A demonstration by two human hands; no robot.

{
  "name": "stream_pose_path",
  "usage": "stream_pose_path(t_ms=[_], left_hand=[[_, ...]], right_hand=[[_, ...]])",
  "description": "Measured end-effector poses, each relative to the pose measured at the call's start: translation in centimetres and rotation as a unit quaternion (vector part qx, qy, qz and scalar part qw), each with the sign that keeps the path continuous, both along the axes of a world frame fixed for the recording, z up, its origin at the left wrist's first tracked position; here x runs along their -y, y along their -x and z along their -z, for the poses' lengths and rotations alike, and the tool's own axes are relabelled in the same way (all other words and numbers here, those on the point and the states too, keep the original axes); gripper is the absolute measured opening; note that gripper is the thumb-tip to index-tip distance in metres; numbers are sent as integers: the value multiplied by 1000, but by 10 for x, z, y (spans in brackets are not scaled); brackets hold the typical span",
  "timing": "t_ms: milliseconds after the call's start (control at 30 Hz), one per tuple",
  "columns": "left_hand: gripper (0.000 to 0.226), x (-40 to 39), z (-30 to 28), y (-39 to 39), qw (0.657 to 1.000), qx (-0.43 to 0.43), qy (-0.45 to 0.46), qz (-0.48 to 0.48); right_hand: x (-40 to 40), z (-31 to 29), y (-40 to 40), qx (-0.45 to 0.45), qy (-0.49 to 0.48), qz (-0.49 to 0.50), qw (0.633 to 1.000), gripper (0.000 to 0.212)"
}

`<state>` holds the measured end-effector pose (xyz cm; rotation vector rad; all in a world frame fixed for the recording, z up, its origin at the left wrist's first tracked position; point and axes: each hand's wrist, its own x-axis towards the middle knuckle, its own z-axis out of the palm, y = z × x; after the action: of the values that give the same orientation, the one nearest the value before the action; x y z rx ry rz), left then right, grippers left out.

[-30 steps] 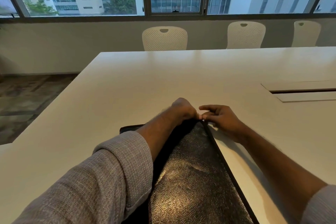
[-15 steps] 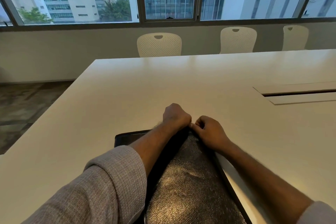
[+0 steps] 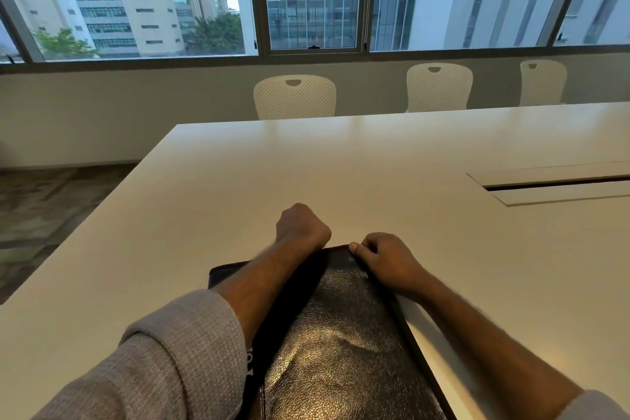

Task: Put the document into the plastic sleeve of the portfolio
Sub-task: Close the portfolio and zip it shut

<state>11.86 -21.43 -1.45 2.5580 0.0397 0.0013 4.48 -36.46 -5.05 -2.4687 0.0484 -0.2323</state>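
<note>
Black pebbled leather is what both hands work at: the right hand (image 3: 388,259) curls its fingers and thumb over the far right corner of the portfolio (image 3: 341,344), pinching its edge. The left hand (image 3: 301,227) is balled into a fist at the far edge, just beside it (whether it grips anything I cannot tell). Grey knit sleeves (image 3: 177,358) cover the forearms. The portfolio lies closed on the white table (image 3: 341,160), near its front edge. Three white chairs (image 3: 295,97) stand beyond, below the windows (image 3: 313,0).
</note>
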Motion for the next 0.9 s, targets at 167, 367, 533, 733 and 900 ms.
stream_pose_path(t_ms=[167,367,533,733,900], left_hand=[[26,-29,1,0,1000,-22,-2,-19],[26,-54,0,5,999,-3,-15,-31],[25,-68,1,8,999,-3,-7,-35],[25,-89,2,10,999,-15,-16,-32],[30,-104,-5,12,998,-38,-38,-20]], right_hand=[[-2,1,1,7,6,6,1000,37],[-2,4,1,3,15,14,1000,38],[-2,6,1,1,25,18,1000,38],[-4,8,1,5,34,27,999,38],[-5,9,1,9,43,31,999,37]])
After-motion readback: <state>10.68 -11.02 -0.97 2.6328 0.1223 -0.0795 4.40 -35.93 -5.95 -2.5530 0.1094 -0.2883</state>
